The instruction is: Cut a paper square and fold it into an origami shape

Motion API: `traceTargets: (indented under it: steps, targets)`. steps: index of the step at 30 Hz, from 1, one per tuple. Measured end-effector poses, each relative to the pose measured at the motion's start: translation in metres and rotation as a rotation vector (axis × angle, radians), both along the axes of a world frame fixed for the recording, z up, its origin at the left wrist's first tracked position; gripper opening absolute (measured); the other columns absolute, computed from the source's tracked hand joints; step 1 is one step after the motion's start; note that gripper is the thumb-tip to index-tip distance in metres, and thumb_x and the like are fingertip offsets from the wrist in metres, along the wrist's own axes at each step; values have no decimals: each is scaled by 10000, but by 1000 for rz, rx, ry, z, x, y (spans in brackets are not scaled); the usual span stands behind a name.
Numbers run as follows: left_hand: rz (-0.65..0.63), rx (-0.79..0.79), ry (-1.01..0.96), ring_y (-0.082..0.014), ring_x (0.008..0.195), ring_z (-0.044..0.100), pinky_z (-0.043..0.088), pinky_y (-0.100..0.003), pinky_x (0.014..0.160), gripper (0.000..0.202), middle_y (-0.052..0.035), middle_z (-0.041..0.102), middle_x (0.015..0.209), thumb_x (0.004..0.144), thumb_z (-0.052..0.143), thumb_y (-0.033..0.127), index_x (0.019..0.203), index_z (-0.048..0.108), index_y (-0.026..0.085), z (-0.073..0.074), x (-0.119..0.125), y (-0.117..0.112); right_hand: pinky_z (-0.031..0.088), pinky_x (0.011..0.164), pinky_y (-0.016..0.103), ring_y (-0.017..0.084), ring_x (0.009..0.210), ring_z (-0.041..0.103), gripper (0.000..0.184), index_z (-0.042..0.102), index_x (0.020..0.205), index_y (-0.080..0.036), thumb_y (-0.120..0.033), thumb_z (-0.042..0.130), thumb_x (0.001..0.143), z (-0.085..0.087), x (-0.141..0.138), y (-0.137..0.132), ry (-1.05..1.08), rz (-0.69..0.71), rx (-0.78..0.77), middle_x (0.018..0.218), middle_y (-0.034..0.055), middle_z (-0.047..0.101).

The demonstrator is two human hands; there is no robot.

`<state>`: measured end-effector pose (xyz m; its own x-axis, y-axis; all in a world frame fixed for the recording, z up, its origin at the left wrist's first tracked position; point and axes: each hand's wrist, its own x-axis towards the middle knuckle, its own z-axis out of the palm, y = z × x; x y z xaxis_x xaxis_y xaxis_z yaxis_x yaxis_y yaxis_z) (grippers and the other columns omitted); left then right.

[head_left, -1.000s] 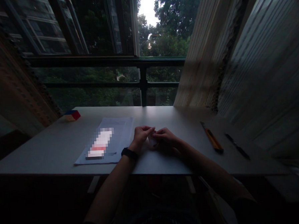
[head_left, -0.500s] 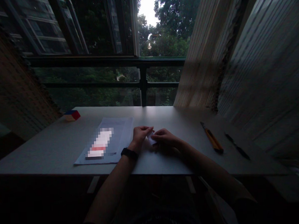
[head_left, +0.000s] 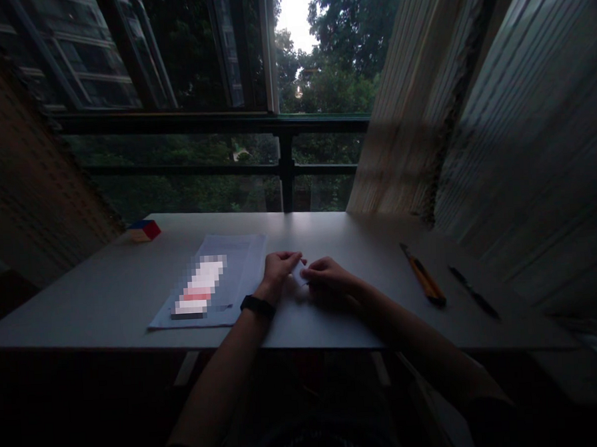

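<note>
Between my two hands is a small piece of white paper (head_left: pixel 298 275), held a little above the white table (head_left: pixel 328 322). My left hand (head_left: pixel 279 267), with a dark band on the wrist, pinches its upper left part. On the other side my right hand (head_left: pixel 327 273) grips the paper's right edge with thumb and fingers closed. The fingers cover much of the paper, and the dim light hides its folds. Left of my left hand lie flat white sheets (head_left: pixel 250 259), partly blurred out by a pixel patch.
A yellow-orange utility knife (head_left: pixel 424 277) lies on the right of the table, with a dark slim pen-like tool (head_left: pixel 474 292) beside it. At the back left corner sits a colored cube (head_left: pixel 145 230). Curtains (head_left: pixel 389 152) and a window railing (head_left: pixel 223 125) stand behind the table.
Both hands stay in almost the same place. The fingers have shifted slightly on the paper, and its visible part has moved a little to the left. Everything else is unmoved.
</note>
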<state>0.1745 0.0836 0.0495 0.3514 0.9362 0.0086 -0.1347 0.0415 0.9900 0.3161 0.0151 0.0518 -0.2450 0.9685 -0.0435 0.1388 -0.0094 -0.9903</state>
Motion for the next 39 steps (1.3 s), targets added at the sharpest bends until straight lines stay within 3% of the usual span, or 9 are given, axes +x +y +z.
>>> traceTargets:
  steps: [5,10,14,16,20,32,39]
  targets:
    - [45,30,-41,-156,550,598,466,-262,544,321,-95,679,668,534,733,382,664,653,99,-1,2,3,333,399,195,79,405,475,434,562,642,-109,-538,621,643,3,2,1,-34,5,0,507,4,575]
    - [-26,8,-55,-175,606,616,488,-280,572,381,-96,671,683,492,767,379,704,630,94,2,3,1,315,402,192,70,398,446,433,571,577,-110,-537,625,623,7,16,5,-211,-125,107,451,-12,531]
    - [-48,23,10,-151,579,600,488,-260,554,409,-61,640,628,464,789,368,724,639,91,4,1,-4,332,394,197,79,406,462,434,598,617,-117,-549,583,657,9,30,6,-223,-300,194,485,10,566]
    - [-117,17,47,-151,580,597,489,-261,547,428,-66,639,643,465,789,377,748,655,86,4,0,-6,338,394,195,74,405,451,433,601,615,-119,-551,591,647,8,32,7,-230,-357,231,482,5,558]
    - [-233,29,88,-150,579,592,480,-260,542,415,-70,637,645,477,779,396,718,671,76,4,-1,-7,347,393,192,80,413,474,433,602,623,-114,-546,591,652,5,28,7,-208,-301,217,488,8,564]
    - [-214,21,46,-148,547,587,483,-260,521,463,-54,617,591,417,790,437,668,656,71,5,-2,-6,388,342,189,112,372,543,442,571,668,-111,-553,574,674,3,20,6,-145,-244,192,482,25,593]
    - [-241,-15,34,-177,580,619,515,-276,497,467,-58,646,686,503,751,463,773,645,96,3,0,-5,437,367,222,135,392,565,453,544,704,-129,-581,554,676,3,21,8,-33,-255,137,495,18,598]
